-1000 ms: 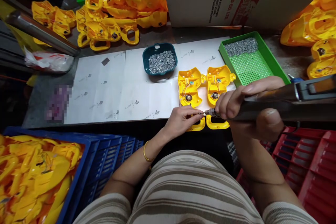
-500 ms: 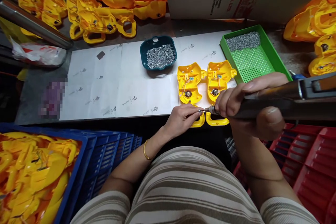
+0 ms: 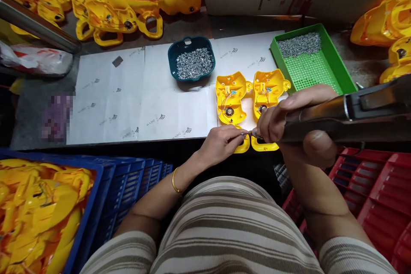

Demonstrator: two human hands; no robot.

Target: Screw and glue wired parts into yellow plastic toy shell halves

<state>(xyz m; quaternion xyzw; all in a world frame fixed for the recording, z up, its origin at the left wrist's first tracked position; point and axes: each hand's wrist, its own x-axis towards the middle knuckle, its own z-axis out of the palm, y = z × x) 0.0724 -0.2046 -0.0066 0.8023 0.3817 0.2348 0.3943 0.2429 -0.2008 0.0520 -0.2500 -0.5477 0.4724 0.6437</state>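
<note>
My right hand [image 3: 272, 122] is wrapped round a dark electric screwdriver [image 3: 369, 113], held level with its bit pointing left. At the bit's tip, my left hand [image 3: 218, 142] pinches a small screw [image 3: 242, 134] between thumb and fingertips. Both hands are over the handle ends of two yellow plastic toy shells. The left shell [image 3: 238, 78] and the right shell [image 3: 272, 78] lie open side up, showing wires, a small board and a round speaker in each. My left hand partly covers the left shell's handle, and my right hand hides part of the right shell.
A dark teal tray [image 3: 172, 62] of screws stands on the white sheet [image 3: 112, 102]. Behind the shells on the right is a green basket [image 3: 335, 58] with more small metal parts. Yellow shells [image 3: 112, 15] are piled at the back. A blue crate [image 3: 93, 205] and red crate [image 3: 379, 180] flank me.
My right hand and the screwdriver have shifted slightly left, closer to my left fingertips. The pinch stays at the bit's tip. The whole view has moved a little.
</note>
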